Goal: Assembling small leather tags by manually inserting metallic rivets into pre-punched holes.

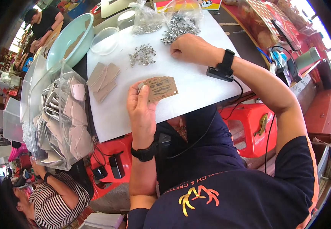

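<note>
Navy T-shirt (242, 206) lay nearest. Left hand (140, 110) pinched a brown printed card (161, 89). Right hand (188, 48), curled, contents indeterminable, risked scattering adjacent metal pieces (177, 30) by brushing.

Left hand (140, 114) up front, pinching — thumb (143, 95) laid flat on top and pointing away from me, fingers mostly hidden underneath. Left forearm (139, 175) near vertical, wrist about in line with it. Right hand (192, 47) reaches farther out, back of it toward me, fingers curled in like a loose fist — can't see my fingertips. Right elbow (292, 105) bent well out to my side, right forearm (259, 80) angled inward. Hands well apart.
</note>
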Demonstrator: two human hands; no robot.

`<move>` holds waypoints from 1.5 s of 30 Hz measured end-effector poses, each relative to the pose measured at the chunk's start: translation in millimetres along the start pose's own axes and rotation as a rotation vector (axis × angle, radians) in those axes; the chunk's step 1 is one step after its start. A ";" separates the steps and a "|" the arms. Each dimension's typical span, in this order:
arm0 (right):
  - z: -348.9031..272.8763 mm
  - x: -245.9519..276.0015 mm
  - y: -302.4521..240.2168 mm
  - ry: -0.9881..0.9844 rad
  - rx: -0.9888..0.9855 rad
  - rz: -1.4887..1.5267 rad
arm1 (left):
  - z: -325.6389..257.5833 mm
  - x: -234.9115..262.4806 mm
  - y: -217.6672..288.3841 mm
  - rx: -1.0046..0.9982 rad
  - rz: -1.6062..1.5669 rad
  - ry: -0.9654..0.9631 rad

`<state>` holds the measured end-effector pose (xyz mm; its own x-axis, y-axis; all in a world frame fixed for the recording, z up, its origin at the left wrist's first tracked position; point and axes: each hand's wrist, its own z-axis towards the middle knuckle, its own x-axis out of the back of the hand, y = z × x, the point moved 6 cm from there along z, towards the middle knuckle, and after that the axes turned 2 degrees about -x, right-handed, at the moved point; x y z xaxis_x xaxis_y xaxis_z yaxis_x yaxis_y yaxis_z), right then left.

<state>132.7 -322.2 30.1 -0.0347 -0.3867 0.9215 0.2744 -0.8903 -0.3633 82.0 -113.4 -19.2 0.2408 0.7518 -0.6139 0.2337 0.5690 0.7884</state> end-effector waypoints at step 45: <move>-47.9 24.1 -96.1 0.251 0.273 0.255 | -7.5 -25.2 0.6 -0.161 0.233 0.015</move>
<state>59.4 -257.5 80.6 -0.1563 -0.6617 0.7333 0.5465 -0.6764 -0.4938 69.0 -129.5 -3.0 0.2564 0.8726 -0.4157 0.0202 0.4251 0.9049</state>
